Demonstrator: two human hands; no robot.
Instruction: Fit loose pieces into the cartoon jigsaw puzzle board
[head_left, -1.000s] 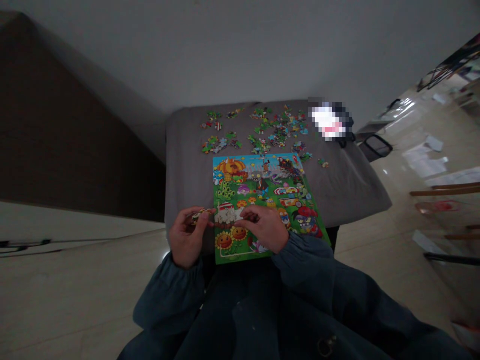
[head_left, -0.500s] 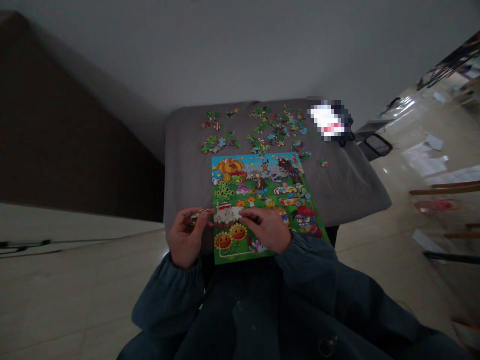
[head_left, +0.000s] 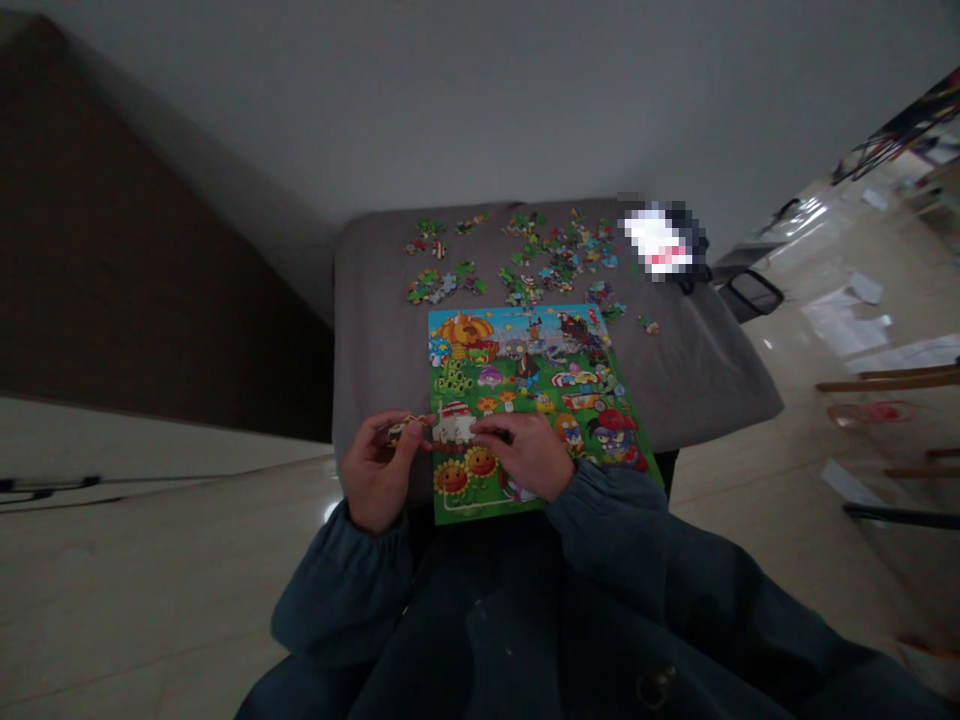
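A colourful cartoon puzzle board (head_left: 525, 390) lies on a grey cloth-covered table (head_left: 375, 330), its near edge over the table's front. My left hand (head_left: 379, 470) is curled at the board's left edge, pinching several small puzzle pieces (head_left: 401, 428). My right hand (head_left: 529, 455) rests on the board's lower part, fingers pressed on a pale patch of joined pieces (head_left: 454, 430). Loose puzzle pieces (head_left: 525, 260) are scattered across the far half of the table.
A blurred-out white and dark object (head_left: 664, 245) sits at the table's far right corner. A dark wall panel (head_left: 112, 250) stands to the left. Chairs (head_left: 892, 385) and papers on a shiny floor (head_left: 847, 320) are on the right.
My right hand's fingers have slid a little left along the pale pieces. The left hand has hardly moved; the view shifted slightly.
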